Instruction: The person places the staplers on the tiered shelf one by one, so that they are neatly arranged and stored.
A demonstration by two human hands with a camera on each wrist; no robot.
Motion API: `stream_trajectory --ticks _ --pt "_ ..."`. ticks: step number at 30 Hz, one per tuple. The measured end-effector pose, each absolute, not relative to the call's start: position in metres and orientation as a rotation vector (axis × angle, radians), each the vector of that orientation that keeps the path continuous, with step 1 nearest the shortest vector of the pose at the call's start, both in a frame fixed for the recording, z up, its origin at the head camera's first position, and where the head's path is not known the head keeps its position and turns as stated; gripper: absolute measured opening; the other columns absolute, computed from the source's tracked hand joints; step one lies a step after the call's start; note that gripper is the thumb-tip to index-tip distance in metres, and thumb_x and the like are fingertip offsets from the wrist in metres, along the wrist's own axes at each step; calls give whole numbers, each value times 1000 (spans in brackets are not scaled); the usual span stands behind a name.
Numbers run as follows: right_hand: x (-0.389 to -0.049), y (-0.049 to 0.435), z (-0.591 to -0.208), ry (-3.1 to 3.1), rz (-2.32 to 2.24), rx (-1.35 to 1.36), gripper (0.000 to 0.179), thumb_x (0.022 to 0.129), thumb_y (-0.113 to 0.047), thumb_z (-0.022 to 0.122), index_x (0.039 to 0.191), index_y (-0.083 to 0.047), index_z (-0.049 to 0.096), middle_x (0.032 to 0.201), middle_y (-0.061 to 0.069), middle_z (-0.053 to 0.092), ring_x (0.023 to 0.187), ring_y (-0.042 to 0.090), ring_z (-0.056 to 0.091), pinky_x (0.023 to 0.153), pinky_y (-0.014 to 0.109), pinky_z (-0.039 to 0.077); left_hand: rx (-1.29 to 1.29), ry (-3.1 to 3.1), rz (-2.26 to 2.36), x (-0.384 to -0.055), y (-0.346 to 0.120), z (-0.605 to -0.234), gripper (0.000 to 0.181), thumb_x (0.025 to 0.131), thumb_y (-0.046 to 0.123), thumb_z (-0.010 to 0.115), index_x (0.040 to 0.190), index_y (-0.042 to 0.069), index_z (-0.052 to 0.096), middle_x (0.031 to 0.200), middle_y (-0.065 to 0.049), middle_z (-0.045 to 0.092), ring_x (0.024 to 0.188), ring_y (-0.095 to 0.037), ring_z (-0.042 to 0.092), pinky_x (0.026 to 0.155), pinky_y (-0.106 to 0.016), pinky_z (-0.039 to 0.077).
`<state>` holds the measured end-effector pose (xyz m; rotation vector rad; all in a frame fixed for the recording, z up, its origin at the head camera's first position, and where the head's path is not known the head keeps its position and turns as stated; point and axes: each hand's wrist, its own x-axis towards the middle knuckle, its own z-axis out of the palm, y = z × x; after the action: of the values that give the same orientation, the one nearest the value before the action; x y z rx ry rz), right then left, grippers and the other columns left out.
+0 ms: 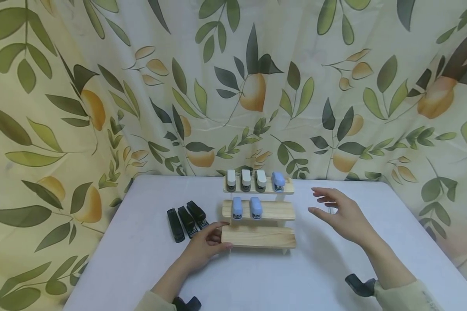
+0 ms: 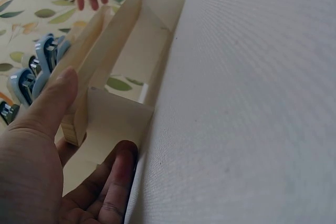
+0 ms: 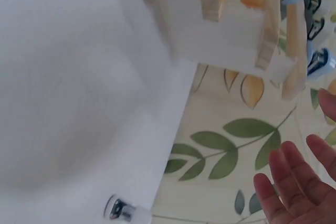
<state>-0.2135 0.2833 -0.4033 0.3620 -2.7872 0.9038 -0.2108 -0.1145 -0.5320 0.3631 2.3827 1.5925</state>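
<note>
Gripping the wooden rack [image 1: 271, 211], on the counter [image 1: 264, 280], by its bottom shelf's [image 1: 258, 237] left end with the left hand [image 1: 204, 249]; with the right hand [image 1: 344, 216] loosely spread and empty, apart from the right end. Probably best steadied level, without jolting the blue mini staplers [image 1: 256, 207].

Shelves [image 1: 258, 237] are done in smooth pale wood, grain showing, propped on matt, plastic-looking panels [image 2: 113, 116]. Blue staplers [image 1: 237, 206] are cased in kinda glossy plastic with shiny metal bits. Counter [image 1: 257, 280] is covered in finely textured matt cloth, curtain [image 1: 334, 65] in printed, slightly creased fabric.
</note>
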Motion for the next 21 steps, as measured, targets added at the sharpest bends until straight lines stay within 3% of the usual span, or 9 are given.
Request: stream_trajectory --ticks 7,14,21 --pt "-220 304 -411 -2849 913 241 62 98 -36 73 148 -6 51 137 23 62 124 44 59 103 63 51 377 2370 1613 -210 -116 -534 64 87 49 81 145 38 56 122 -1 68 105 -15 67 91 -25 56" --pt "-229 323 -419 -2908 926 195 69 98 -42 72 150 -3 48 141 27 57 128 47 55 105 64 49 370 2387 1584 -209 -116 -533 63 88 51 79 145 42 54 122 0 68 105 -15 66 93 -33 55" --pt "-244 347 -427 -3031 946 169 75 96 -33 75 154 0 40 149 30 49 134 50 48 107 68 45 360 2411 1574 -209 -115 -530 64 87 52 80 145 40 55 121 0 68 106 -15 66 94 -37 55"
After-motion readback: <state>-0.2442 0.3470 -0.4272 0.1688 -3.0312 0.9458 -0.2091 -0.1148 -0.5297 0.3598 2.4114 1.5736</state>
